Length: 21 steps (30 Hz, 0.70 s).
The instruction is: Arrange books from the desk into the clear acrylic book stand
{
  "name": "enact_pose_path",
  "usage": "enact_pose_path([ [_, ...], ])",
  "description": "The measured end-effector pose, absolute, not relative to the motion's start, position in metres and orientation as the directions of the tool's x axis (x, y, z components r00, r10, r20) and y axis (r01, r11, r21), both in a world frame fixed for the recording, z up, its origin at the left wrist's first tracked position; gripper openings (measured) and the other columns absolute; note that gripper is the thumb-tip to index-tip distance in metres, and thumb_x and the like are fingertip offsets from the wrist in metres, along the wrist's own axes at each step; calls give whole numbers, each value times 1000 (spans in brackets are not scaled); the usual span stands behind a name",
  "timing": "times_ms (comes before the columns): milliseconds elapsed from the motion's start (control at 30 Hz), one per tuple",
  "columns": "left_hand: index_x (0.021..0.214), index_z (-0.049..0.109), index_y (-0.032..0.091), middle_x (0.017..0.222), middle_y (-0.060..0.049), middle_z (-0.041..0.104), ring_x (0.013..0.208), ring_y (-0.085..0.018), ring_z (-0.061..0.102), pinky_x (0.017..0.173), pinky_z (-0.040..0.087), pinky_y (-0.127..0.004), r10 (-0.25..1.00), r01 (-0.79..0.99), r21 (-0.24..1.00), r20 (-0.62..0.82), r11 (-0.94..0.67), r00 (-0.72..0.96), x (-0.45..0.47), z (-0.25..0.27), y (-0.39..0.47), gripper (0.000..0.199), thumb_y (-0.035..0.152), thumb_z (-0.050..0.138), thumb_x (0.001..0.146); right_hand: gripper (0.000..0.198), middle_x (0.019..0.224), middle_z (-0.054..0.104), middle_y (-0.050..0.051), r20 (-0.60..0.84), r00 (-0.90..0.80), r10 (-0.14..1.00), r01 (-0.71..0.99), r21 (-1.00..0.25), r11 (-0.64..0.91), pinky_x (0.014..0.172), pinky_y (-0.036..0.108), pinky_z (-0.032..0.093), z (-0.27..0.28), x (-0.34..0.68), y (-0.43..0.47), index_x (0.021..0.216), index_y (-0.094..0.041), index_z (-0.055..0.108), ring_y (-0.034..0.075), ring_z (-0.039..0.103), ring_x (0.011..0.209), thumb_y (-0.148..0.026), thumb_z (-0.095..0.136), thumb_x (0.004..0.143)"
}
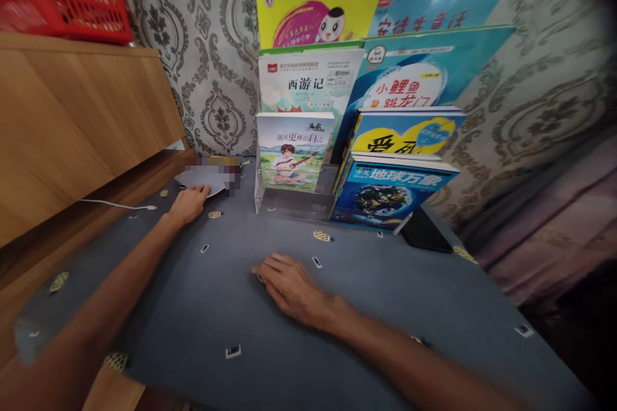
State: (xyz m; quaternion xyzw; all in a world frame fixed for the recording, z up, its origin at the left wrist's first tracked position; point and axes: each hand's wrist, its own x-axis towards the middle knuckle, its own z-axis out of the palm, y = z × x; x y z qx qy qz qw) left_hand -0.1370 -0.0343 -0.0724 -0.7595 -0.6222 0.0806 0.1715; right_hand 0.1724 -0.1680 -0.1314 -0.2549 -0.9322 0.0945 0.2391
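At the back left of the table, my left hand (190, 204) has its fingers closed on the near edge of a pale, thin booklet (201, 181). Part of that booklet is blurred out, so its cover cannot be read. My right hand (289, 289) rests palm down on the grey-blue tablecloth (270, 359), fingers loosely spread and slightly bent, holding nothing. Beyond it stands a clear acrylic book rack (294, 202) with several children's books in tiers. A book with a guitar-playing child (295, 154) is front left, and a blue book with a globe (385, 196) is front right.
A dark phone-like slab (427, 231) lies beside the rack's right end. On the left stands a wooden cabinet (81, 122) with a red plastic basket (72, 0) on top. A white cable (118, 204) runs along the table's left side. Patterned wallpaper (212, 32) covers the wall behind.
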Motion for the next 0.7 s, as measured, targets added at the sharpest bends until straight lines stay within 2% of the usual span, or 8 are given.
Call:
enact_pose_path([
  [167,132,54,20,133,-15,62,121,-26,61,92,53,-38,970,917,-344,54,-204,236,-140,-85,-66,44,7,35,93,23,97,70,9,422,-758,498,407,-289,866,84,35,52,-132,172,-167,113,-15,62,21,62,90,-10,47,98],
  [300,133,54,23,135,-13,62,119,-27,62,90,54,-39,968,917,-330,29,-226,249,-138,-91,-82,45,9,36,95,23,92,69,9,439,-756,486,398,-282,873,79,34,51,-133,171,-166,114,-16,62,21,61,88,-11,45,99],
  [467,130,58,23,132,-11,66,116,-26,63,96,51,-39,957,903,-330,3,-274,291,-135,-88,-98,42,12,35,97,22,92,70,8,447,-754,482,397,-274,876,78,34,50,-132,171,-166,113,-15,62,21,61,86,-9,48,98],
  [700,131,60,28,135,-9,65,115,-25,63,97,50,-38,929,882,-306,-26,-360,370,-137,-87,-135,41,18,40,96,22,97,69,8,417,-753,509,418,-294,859,87,35,50,-131,171,-167,115,-16,62,20,63,91,-10,51,97],
])
